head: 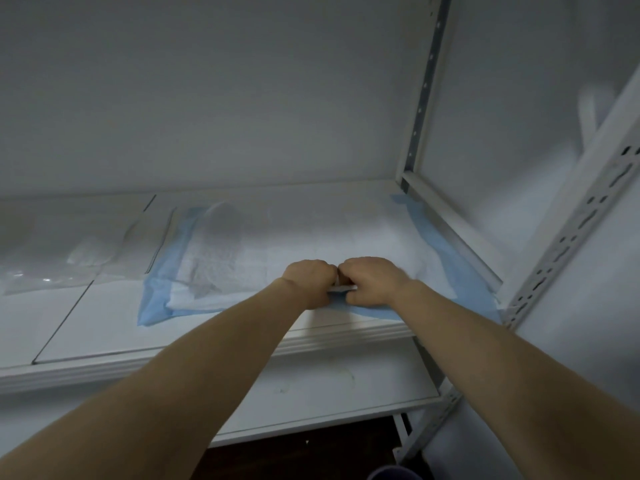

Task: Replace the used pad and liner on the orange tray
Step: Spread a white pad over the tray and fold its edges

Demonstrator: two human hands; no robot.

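Observation:
A stack of white absorbent pads with blue plastic borders (263,251) lies on a white metal shelf (104,327), at its right end. My left hand (310,282) and my right hand (372,278) sit side by side at the front edge of the stack. Both have curled fingers pinching the white and blue edge of a pad. No orange tray is in view.
Clear plastic liner bags (69,258) lie on the shelf to the left of the pads. A slotted white upright (568,237) stands at the right, another post (426,88) in the back corner. A lower shelf (329,386) runs beneath. A dark round rim (391,474) shows at the bottom.

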